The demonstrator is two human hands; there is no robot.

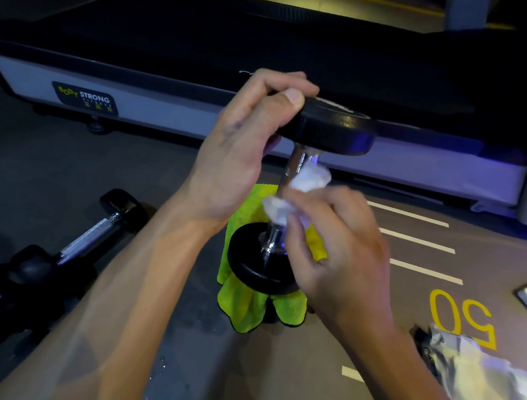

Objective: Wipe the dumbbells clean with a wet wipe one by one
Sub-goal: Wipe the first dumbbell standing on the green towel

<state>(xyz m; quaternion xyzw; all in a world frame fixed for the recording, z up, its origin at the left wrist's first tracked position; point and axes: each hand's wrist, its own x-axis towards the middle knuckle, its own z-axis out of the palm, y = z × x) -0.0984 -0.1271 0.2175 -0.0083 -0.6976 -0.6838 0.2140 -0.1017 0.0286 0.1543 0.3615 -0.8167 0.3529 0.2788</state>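
Note:
A black dumbbell [334, 129] with a chrome handle stands upright on a lime-green cloth [247, 306] on the floor. My left hand [244, 147] grips the rim of its top weight, thumb on the upper face. My right hand [334, 246] pinches a crumpled white wet wipe [308, 179] wrapped against the chrome handle, between the two weights. The lower weight [251, 262] rests on the cloth.
Other black dumbbells [95, 234] lie on the floor at the left. A treadmill [168, 110] runs across the back. A wipe packet and crumpled wrappers [478, 374] lie at the lower right, near yellow "50" floor markings and white lines.

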